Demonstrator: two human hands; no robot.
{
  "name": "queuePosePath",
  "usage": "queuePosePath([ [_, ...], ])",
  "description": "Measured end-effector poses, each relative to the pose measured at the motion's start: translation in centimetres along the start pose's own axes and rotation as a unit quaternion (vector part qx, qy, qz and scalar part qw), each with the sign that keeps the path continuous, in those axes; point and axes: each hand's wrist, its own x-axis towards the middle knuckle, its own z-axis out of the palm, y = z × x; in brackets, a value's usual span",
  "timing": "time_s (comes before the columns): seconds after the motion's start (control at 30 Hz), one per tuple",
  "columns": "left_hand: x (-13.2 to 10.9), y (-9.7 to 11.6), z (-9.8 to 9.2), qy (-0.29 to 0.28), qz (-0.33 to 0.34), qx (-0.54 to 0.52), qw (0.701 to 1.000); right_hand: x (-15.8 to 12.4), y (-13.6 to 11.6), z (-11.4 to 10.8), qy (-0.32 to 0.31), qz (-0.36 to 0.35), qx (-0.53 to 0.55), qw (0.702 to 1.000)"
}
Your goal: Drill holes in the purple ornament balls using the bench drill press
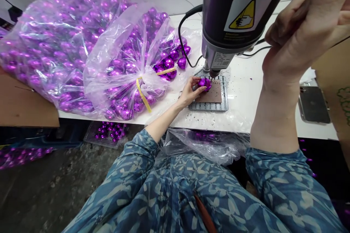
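My left hand [191,91] pinches a shiny purple egg-shaped ornament [204,82] and holds it on the brown board [214,94] of a small bench drill. The drill's tip sits right at the top of the ornament. The grey drill head [235,11] with a yellow warning label towers over it. My right hand [303,29] is raised at the upper right, fingers curled closed around the drill's lever, which is mostly hidden in the grip.
Big clear plastic bags [82,51] full of purple ornaments lie on the white table at the left, one open towards the drill. A phone [313,105] rests at the right by a cardboard box [335,80]. Another plastic bag [207,145] lies in my lap.
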Motion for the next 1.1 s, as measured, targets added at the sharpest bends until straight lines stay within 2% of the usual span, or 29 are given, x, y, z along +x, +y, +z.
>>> queuePosePath([
  [0.27, 0.1, -0.7, 0.7, 0.007, 0.035, 0.032, 0.999, -0.2, -0.7, 0.1, 0.012, 0.003, 0.04, 0.999],
  [0.4, -0.5, -0.4, 1.0, 0.0, 0.06, 0.094, 0.994, -0.2, -0.7, 0.1, 0.007, 0.009, 0.03, 0.999],
  [0.57, -0.8, 0.2, 1.3, -0.02, 0.058, 0.102, 0.993, -0.3, -1.0, 0.0, 0.005, 0.014, 0.027, 1.0],
  [0.83, -0.8, 0.4, 1.4, -0.013, 0.066, 0.112, 0.991, -3.2, -1.5, -0.6, 0.045, -0.053, -0.023, 0.997],
  [1.0, -0.9, 0.4, 1.5, -0.012, 0.068, 0.116, 0.991, -4.9, -0.8, -1.5, 0.066, -0.07, -0.009, 0.995],
  [1.1, -0.9, 0.4, 1.5, -0.011, 0.064, 0.113, 0.992, -5.3, 0.0, -1.9, 0.07, -0.104, -0.003, 0.992],
])
